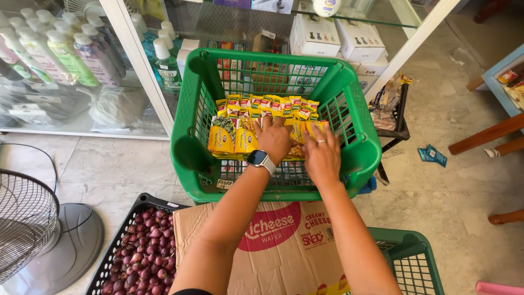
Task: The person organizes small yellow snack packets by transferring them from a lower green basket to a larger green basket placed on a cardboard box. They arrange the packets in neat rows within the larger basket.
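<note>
Both hands down in the green basket [357,158], left hand [274,139] and right hand [322,155] flat, fingers spread, gripping nothing, pressing the yellow sachets [234,139] under and ahead of the fingertips, probably to keep the rows packed.

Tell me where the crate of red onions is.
In the head view, the black crate of red onions sits at lower left on the floor, between the fan base and the cardboard box under the person's arms.
</note>
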